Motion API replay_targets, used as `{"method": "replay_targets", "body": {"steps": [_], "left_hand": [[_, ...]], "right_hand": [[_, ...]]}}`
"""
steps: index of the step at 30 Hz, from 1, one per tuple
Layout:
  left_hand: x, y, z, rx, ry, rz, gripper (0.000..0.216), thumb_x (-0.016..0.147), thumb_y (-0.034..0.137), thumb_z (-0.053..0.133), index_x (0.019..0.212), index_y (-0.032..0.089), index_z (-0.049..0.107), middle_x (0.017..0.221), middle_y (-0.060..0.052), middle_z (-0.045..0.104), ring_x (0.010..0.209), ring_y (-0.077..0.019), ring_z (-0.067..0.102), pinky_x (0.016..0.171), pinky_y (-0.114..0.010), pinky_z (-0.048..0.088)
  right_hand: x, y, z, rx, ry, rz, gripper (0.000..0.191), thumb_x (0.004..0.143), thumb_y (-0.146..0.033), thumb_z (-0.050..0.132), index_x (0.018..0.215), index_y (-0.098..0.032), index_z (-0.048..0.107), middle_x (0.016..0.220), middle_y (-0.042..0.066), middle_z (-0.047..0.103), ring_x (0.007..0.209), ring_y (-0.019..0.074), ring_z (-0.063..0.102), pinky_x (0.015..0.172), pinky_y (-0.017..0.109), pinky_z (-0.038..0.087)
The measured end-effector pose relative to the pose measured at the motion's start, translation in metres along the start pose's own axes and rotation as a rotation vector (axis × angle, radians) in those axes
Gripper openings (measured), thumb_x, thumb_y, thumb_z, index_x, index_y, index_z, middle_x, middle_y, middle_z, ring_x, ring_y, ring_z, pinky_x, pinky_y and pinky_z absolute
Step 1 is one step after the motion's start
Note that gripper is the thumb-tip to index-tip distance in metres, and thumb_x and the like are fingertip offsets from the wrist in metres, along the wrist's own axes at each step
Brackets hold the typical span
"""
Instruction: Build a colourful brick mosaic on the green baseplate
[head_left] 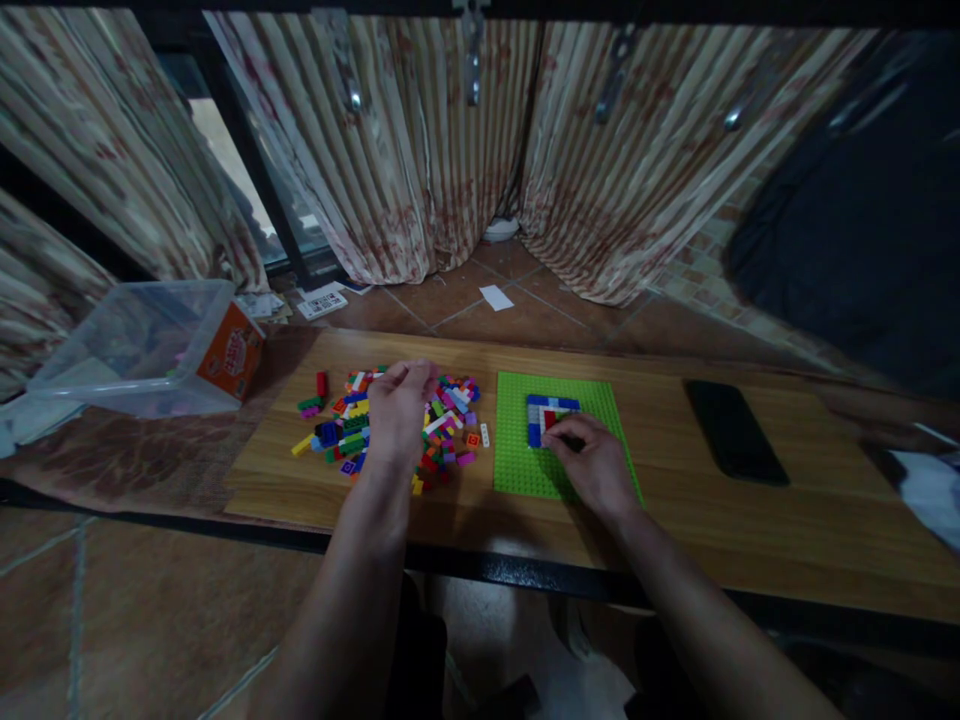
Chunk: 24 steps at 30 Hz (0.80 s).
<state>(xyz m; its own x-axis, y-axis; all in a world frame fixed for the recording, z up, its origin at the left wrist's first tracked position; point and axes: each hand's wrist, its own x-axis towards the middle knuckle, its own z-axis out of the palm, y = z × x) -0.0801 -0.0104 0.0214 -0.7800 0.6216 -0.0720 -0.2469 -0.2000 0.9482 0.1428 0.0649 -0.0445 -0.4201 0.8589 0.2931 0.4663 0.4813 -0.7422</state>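
My right hand (594, 462) is over the green baseplate (517, 470), its thumb and fingers pinched at a red brick (550, 418). That brick lies within a small build of blue bricks (534, 428) and white bricks, standing on the baseplate. Part of the build is hidden by my fingers. My left hand (401, 405) hovers above a heap of loose colourful bricks (442, 420), fingers drawn together. Whatever it may hold is hidden. Beside the heap, a white brick (484, 435) and an orange brick (472, 440) lie near the baseplate's left edge.
A black phone (735, 432) rests on the wooden board (660, 510) at the right. To the left stands a clear plastic box (142, 350) with an orange label. Papers (322, 300) lie behind it, and curtains (420, 150) hang beyond the table.
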Motion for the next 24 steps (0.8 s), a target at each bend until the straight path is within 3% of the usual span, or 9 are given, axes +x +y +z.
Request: {"method": "replay_targets", "body": {"steps": [7,14,24], "left_hand": [[-0.002,-0.001,0.001,0.006,-0.011,0.007,0.017,0.063,0.031,0.071,0.064,0.014,0.066,0.067,-0.002,0.064,0.063,-0.0105,0.057,0.064,-0.022,0.046],[0.004,0.004,-0.005,-0.010,0.031,-0.001,0.025,0.059,0.036,0.074,0.065,0.015,0.064,0.067,-0.001,0.063,0.063,-0.0101,0.057,0.065,-0.022,0.045],[0.015,0.019,-0.026,-0.053,0.136,0.021,0.018,0.059,0.030,0.070,0.065,0.014,0.063,0.070,-0.002,0.064,0.064,-0.0094,0.056,0.062,-0.020,0.044]], "right_hand": [[0.000,0.000,0.001,0.018,0.001,-0.031,0.016,0.081,-0.032,0.060,0.070,-0.023,0.066,0.080,0.003,0.064,0.081,0.0200,0.059,0.080,0.038,0.044],[0.002,-0.015,-0.010,-0.051,0.080,-0.125,0.019,0.087,-0.036,0.054,0.083,-0.023,0.067,0.087,0.005,0.067,0.088,0.0225,0.060,0.083,0.040,0.045],[-0.008,-0.045,0.032,-0.123,-0.123,-0.325,0.016,0.089,-0.023,0.051,0.091,-0.023,0.067,0.092,0.005,0.067,0.090,0.0221,0.059,0.083,0.038,0.045]]}}
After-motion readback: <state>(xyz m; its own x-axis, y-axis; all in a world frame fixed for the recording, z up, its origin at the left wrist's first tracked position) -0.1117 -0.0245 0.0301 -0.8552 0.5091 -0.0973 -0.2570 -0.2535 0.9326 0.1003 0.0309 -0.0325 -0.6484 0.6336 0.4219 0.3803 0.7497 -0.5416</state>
